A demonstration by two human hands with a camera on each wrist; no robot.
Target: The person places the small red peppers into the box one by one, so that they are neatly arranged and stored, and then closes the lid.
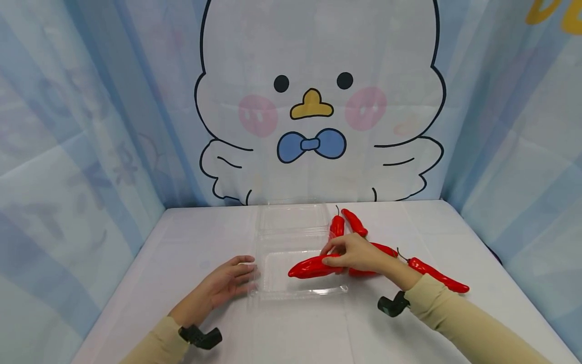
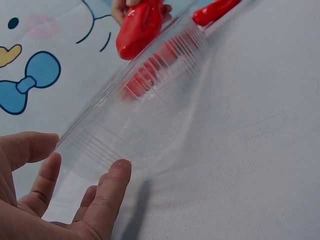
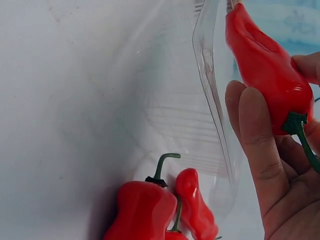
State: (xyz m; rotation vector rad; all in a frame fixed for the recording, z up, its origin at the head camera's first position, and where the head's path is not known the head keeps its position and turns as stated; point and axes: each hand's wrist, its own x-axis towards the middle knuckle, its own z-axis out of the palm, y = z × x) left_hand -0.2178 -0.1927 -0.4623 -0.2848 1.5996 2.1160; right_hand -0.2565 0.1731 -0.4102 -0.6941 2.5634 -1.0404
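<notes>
A clear plastic clamshell box (image 1: 282, 293) lies opened on the table, its lid (image 1: 293, 218) folded back toward the curtain. My right hand (image 1: 359, 254) grips a red chili pepper (image 1: 309, 268) by its stem end, over the right part of the box. In the right wrist view, the green stem (image 3: 296, 122) of this pepper points back toward the palm. At the box's left side is my left hand (image 1: 229, 283). Its fingers (image 2: 107, 200) are spread and loosely bent, close along the ribbed wall in the left wrist view.
Several more red peppers lie right of the box: one (image 1: 337, 226) beside the lid, another (image 1: 354, 222) behind, and one (image 1: 438, 275) farthest right. Others are partly hidden by the right hand. A printed curtain (image 1: 313, 177) stands behind the white table (image 1: 204, 232).
</notes>
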